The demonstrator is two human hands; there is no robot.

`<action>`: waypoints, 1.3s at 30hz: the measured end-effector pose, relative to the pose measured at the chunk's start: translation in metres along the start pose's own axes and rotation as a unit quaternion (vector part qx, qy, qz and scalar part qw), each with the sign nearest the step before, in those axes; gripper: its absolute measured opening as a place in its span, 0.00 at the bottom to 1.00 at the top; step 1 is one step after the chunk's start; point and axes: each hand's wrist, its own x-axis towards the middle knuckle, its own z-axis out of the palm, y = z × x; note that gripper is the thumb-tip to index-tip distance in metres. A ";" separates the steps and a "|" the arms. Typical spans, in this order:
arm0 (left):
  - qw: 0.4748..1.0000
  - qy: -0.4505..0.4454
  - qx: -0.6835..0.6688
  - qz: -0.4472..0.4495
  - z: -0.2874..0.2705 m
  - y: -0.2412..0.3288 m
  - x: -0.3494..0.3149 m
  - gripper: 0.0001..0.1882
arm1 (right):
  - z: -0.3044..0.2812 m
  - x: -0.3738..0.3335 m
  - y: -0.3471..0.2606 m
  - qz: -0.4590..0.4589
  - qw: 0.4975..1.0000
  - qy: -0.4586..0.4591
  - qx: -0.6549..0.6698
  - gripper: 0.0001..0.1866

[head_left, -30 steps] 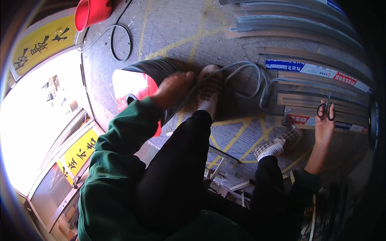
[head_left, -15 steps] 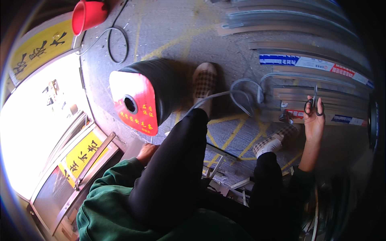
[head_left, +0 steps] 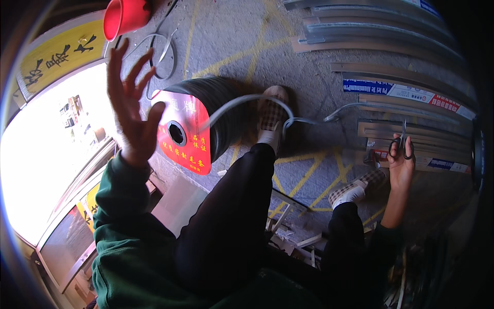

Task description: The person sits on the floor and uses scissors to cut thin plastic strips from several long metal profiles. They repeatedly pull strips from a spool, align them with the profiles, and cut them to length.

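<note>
My left hand [head_left: 131, 110] is raised at the left with its fingers spread, beside a big spool [head_left: 224, 110] wound with dark strip. The spool's red end disc [head_left: 188, 149] has a round hole in its middle. A loose grey strip [head_left: 247, 99] arcs in front of the spool and past my shoe, then runs right over the floor. No contact between this hand and the strip can be made out. Over on the right, my right hand [head_left: 400, 172] holds a pair of scissors [head_left: 404, 133] by its dark handle loops, blades pointing up and away from me.
Long metal profiles [head_left: 381, 33] lie along the right, some with blue, white and red labels. A red bucket [head_left: 126, 20] stands at the far left near a looped cable [head_left: 172, 56]. Offcuts [head_left: 309, 241] lie between my legs. A framed pane [head_left: 64, 262] leans at the lower left.
My left hand has risen from low beside my thigh to in front of the spool. The grey strip has lifted off my knee into an arc. My right hand keeps the scissors, barely moved.
</note>
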 end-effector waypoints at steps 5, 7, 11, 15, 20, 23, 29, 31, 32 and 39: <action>0.938 -0.214 0.146 -0.230 0.042 -0.049 -0.004 0.17 | -0.004 -0.003 0.000 0.004 1.000 0.016 -0.010 0.23; 0.934 -0.319 0.124 -0.098 0.049 -0.074 -0.023 0.17 | -0.004 -0.004 0.001 0.010 1.000 0.016 -0.013 0.23; 0.927 -0.301 0.214 -0.067 0.045 -0.091 -0.058 0.18 | -0.002 -0.009 -0.002 0.001 1.000 0.018 -0.008 0.23; 0.936 -0.231 0.249 -0.097 0.030 -0.100 -0.078 0.15 | 0.001 -0.009 -0.001 0.008 1.000 0.021 0.002 0.23; 0.883 -0.230 0.363 -0.188 -0.007 -0.148 -0.095 0.12 | -0.004 -0.014 0.000 0.005 1.000 0.020 0.001 0.22; 0.777 -0.254 0.463 -0.344 -0.033 -0.181 -0.099 0.15 | -0.014 -0.017 0.000 0.002 1.000 0.026 0.008 0.22; 0.920 -0.076 0.362 -0.129 -0.018 -0.188 -0.090 0.15 | -0.021 -0.021 0.007 0.023 0.999 0.034 0.000 0.22; 0.936 -0.118 0.257 -0.211 0.006 -0.174 -0.080 0.11 | -0.017 -0.022 0.008 0.032 0.999 0.035 0.003 0.22; 0.938 -0.127 0.233 -0.222 0.022 -0.167 -0.075 0.09 | -0.015 -0.021 0.009 0.029 0.999 0.033 0.005 0.22; 0.861 -0.170 0.060 -0.475 0.142 -0.158 -0.099 0.11 | -0.001 -0.017 0.011 0.026 0.999 0.021 -0.008 0.22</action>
